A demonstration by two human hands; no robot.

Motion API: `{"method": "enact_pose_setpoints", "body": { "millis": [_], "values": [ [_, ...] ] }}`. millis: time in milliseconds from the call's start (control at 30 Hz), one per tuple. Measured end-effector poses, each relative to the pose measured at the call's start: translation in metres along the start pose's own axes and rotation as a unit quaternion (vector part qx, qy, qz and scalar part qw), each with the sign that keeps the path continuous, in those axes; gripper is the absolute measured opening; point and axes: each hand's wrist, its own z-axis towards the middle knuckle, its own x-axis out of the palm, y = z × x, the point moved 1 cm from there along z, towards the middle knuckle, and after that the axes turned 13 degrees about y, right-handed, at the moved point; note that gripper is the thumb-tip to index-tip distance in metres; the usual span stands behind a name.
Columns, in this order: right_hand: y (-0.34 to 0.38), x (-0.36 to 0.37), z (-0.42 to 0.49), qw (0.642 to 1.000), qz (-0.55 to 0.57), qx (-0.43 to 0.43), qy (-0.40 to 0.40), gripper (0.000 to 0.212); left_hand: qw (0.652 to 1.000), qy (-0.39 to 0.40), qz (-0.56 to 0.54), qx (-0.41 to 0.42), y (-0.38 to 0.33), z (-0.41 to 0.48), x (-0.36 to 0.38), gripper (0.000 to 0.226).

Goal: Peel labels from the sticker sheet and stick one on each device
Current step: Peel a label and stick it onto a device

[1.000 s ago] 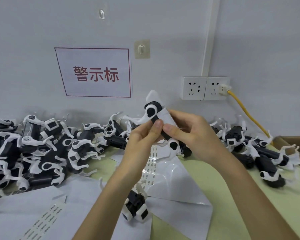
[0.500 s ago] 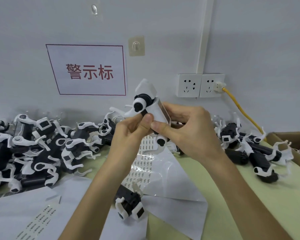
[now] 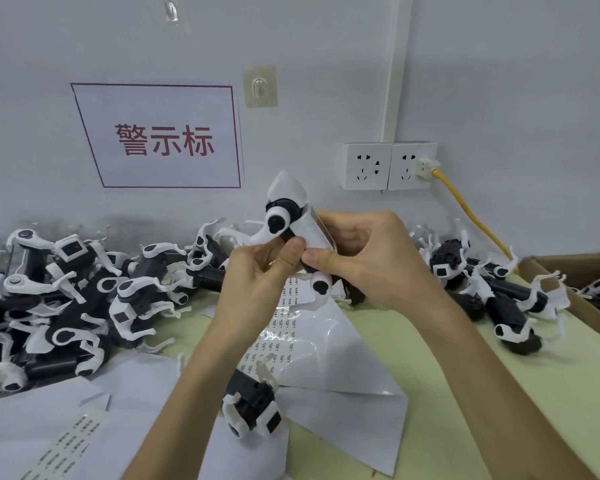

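Green table [image 3: 551, 386], pile of devices [image 3: 66, 299] at left. The sticker sheet [image 3: 278, 327] lies flat under the hands. One device [image 3: 309, 226] is held up: right hand [image 3: 371, 261] curled round its body, left hand [image 3: 257, 275] pinching it, thumb on its side. Likely pressing a label on, but the label is too small to see. Next: set the device aside, peel another.

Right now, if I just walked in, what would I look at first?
The left hand and right hand hold a black-and-white device up in the middle. A big pile of the same devices lies at the left, and a white sign with red characters hangs on the wall above it.
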Motion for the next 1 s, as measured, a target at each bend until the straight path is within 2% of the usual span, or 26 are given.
{"method": "enact_pose_setpoints", "body": {
  "millis": [133, 267, 533, 700, 767, 900, 1000],
  "values": [
    [0.002, 0.006, 0.001, 0.998, -0.036, -0.02, -0.05, 0.035, 0.999, -0.015, -0.029, -0.009, 0.004, 0.001, -0.007, 0.038],
    [0.003, 0.012, 0.005, 0.99, -0.105, -0.02, -0.089, 0.035, 0.998, -0.021, -0.051, -0.015, 0.004, -0.001, -0.016, 0.032],
    [-0.008, -0.015, -0.004, 0.997, -0.02, 0.053, 0.048, 0.042, 0.999, 0.046, 0.0, -0.015, 0.003, -0.005, -0.005, 0.02],
    [-0.011, -0.023, -0.008, 0.994, -0.019, 0.073, 0.077, 0.041, 0.998, 0.053, 0.0, -0.022, 0.006, -0.006, 0.0, 0.019],
    [-0.007, -0.023, -0.009, 0.992, -0.057, 0.082, 0.082, 0.042, 0.998, 0.049, 0.0, -0.031, 0.008, -0.006, 0.002, 0.017],
    [0.002, -0.013, -0.003, 0.98, -0.191, 0.048, -0.037, 0.033, 1.0, 0.02, 0.003, -0.01, 0.003, 0.001, -0.002, 0.011],
    [0.003, -0.001, 0.002, 0.972, -0.217, 0.013, -0.094, 0.032, 0.999, 0.02, 0.012, 0.027, -0.004, 0.004, -0.013, 0.005]
  ]
}}
